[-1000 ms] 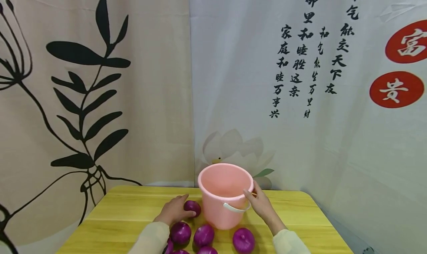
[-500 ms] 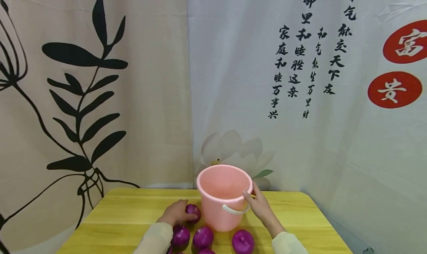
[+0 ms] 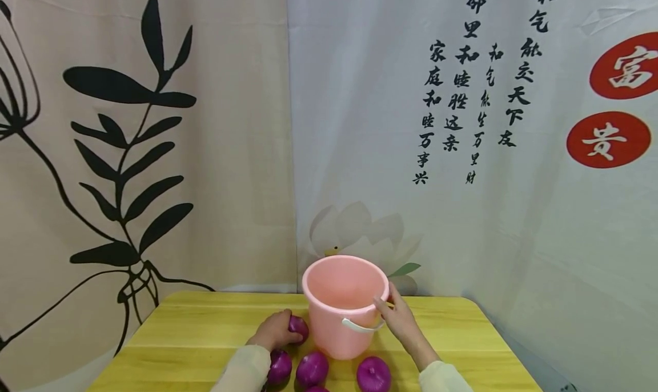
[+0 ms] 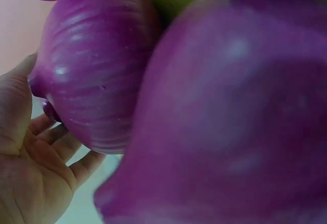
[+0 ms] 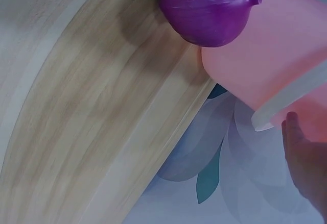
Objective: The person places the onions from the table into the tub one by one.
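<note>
Onion (image 3: 300, 329) sits just left of the pink bucket (image 3: 340, 336), below its rim (image 3: 344, 258); round, no clear long axis. I see the left hand (image 3: 274, 330), the nearer one, clasping it from the left; right hand (image 3: 403, 322) grips the bucket at right.

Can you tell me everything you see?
Table: one, yellow, bottom centre.
Bucket: one, pink, on the table.
Handle: one, white, on the bucket.
Onions: at least five, purple, one held, others near the bucket.
Backdrop: one, beige and grey, behind the table.
Plant prints: several, black or pale, on the backdrop.
Writing: several columns, black, backdrop's right.
Ovals: two, red, far right.
Sleeves: two, cream, bottom.
Left hand: one, bare, holding an onion.
Right hand: one, bare, gripping the bucket.
</note>
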A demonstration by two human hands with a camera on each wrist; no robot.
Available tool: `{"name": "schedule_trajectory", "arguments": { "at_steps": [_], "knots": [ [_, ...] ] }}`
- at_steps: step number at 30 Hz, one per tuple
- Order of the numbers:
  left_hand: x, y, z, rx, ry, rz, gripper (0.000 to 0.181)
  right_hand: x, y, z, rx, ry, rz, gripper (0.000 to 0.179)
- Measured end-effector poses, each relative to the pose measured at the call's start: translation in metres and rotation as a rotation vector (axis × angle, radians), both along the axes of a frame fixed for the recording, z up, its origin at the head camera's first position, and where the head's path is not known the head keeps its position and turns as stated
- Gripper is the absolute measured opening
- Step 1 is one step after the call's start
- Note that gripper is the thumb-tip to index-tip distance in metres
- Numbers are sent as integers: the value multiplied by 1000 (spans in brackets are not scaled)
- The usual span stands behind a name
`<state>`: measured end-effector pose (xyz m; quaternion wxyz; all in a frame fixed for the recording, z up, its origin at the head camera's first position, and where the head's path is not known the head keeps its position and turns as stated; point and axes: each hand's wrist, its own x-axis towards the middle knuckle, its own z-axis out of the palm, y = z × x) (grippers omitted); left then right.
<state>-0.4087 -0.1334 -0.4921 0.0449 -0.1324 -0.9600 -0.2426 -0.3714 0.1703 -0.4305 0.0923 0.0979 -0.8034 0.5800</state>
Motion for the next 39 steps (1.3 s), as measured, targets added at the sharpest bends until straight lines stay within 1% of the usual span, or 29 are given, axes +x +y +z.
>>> {"name": "schedule_trajectory", "arguments": {
  "at_steps": [4,6,9,11,13,17,20,22,28,32,36,39],
  "knots": [
    [2,-4,0,33,15,13,56,1,-2,0,-16,-7,3,82],
    [3,-9,1,55,34,25,60,0,-3,0,-27,-12,1,84],
    [8,-17,6,87,83,46,66,-2,-5,-1,-53,-2,5,80],
    [11,-23,11,119,113,57,68,-3,-6,-2,-70,2,9,75],
    [13,-27,18,159,127,70,68,-4,-7,-3,-86,8,10,72],
    [13,-34,30,225,162,119,65,-4,-8,-4,-99,16,0,71],
    [13,-36,42,290,192,153,62,-4,-8,-4,-109,22,-14,68],
    [15,-36,52,347,194,165,64,-3,-9,-4,-113,16,-23,66],
    [17,-26,81,492,194,192,70,-1,-7,-5,-108,13,-16,67],
    [17,-11,97,558,204,180,70,-2,-6,-5,-99,1,-15,70],
    [19,5,108,592,202,151,68,-2,-6,-6,-96,-13,-32,74],
    [21,18,112,608,178,124,68,-2,-6,-7,-92,-18,-39,74]
  ]
}}
